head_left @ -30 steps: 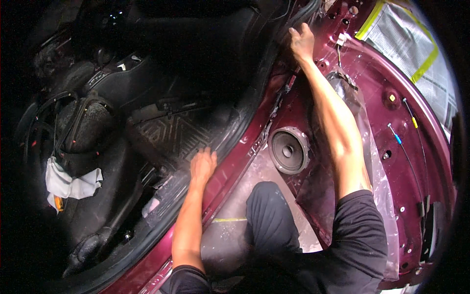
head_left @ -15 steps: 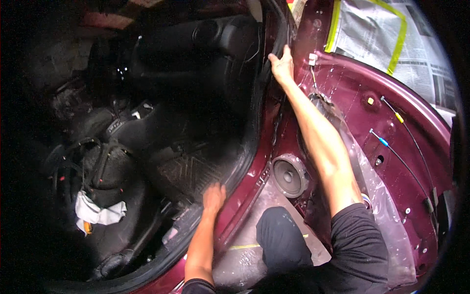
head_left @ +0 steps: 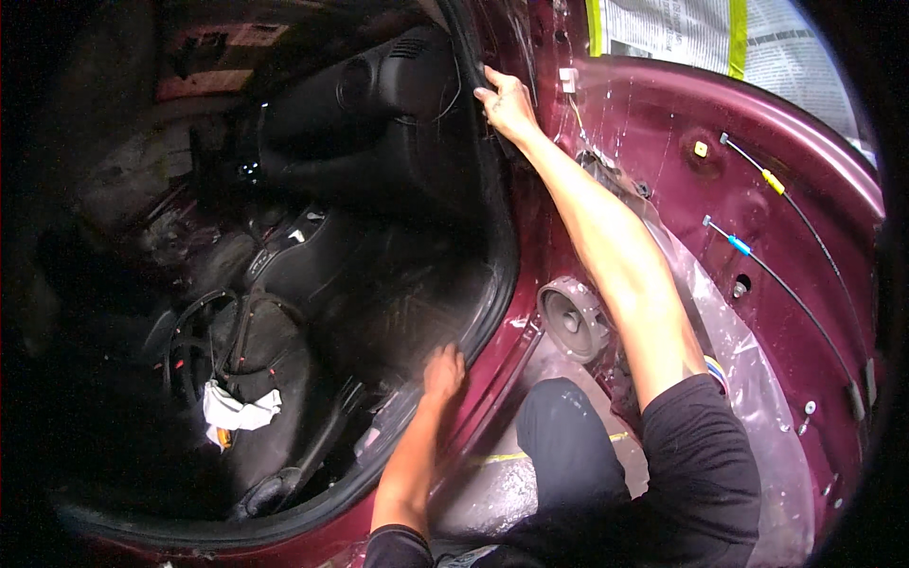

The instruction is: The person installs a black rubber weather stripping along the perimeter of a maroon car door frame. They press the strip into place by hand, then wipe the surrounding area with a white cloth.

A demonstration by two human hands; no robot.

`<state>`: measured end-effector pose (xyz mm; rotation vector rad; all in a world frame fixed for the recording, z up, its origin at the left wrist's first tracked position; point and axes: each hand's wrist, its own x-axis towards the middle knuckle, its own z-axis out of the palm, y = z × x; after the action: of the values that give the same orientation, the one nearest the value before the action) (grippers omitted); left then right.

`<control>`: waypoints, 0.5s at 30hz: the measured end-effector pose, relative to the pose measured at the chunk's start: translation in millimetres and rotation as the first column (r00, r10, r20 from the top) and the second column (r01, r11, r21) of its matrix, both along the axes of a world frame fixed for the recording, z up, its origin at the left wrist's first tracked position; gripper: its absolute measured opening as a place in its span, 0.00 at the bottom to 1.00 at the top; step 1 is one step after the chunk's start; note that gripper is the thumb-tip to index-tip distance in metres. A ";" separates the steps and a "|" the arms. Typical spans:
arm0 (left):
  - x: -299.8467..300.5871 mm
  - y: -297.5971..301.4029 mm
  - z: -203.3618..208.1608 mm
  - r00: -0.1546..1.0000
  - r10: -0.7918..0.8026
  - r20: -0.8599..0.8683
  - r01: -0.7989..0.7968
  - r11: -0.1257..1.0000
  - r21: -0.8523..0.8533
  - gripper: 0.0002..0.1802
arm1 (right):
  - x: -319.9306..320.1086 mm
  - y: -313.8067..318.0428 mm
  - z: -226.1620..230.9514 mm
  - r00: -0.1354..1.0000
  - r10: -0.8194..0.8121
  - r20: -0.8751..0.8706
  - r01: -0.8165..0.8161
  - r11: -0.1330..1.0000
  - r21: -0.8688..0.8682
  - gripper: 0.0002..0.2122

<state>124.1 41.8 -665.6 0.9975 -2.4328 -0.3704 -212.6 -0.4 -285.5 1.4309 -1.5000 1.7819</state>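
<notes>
A black rubber door seal [head_left: 506,251] runs round the opening of a dark red car. High on the front side of the opening, my right hand [head_left: 508,109] is closed on the seal, its thumb and fingers at the edge. Lower down, my left hand [head_left: 442,375] lies over the seal at the sill with its fingers curled; they are slightly blurred, and their tips are partly hidden. My right arm reaches across in front of the open door [head_left: 663,123], which has its inner panel bare.
A round grey speaker [head_left: 572,318] sits low on the door beside clear plastic sheeting [head_left: 757,388]. Two cables with a yellow clip [head_left: 773,182] and a blue clip [head_left: 739,246] hang there. Inside the dark cabin, a white cloth [head_left: 240,411] lies on the seat. Newspaper [head_left: 663,28] covers the window area.
The view has shifted and turned slightly, so the cabin sits further right. My right hand stays at the upper seal. My left hand has moved slightly along the sill and remains at the seal.
</notes>
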 end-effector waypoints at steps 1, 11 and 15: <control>-3.2 -1.3 9.1 0.999 -0.043 0.002 0.043 0.999 0.016 0.17 | -0.1 0.6 2.7 1.000 -0.010 0.025 0.010 1.000 -0.017 0.23; -59.8 -21.8 109.4 0.891 -0.190 -0.413 0.214 0.977 0.013 0.24 | 13.3 13.6 22.5 0.993 -0.075 0.089 0.064 0.990 0.126 0.29; -122.6 -27.7 230.1 0.736 -0.259 -0.626 0.255 0.962 -0.098 0.27 | -8.4 -0.1 12.8 0.998 0.007 0.063 -0.005 1.000 -0.024 0.29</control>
<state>1.5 14.1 -435.6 0.4123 -1.9256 -0.6743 -221.0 -0.5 -272.7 1.3815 -1.5016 1.8580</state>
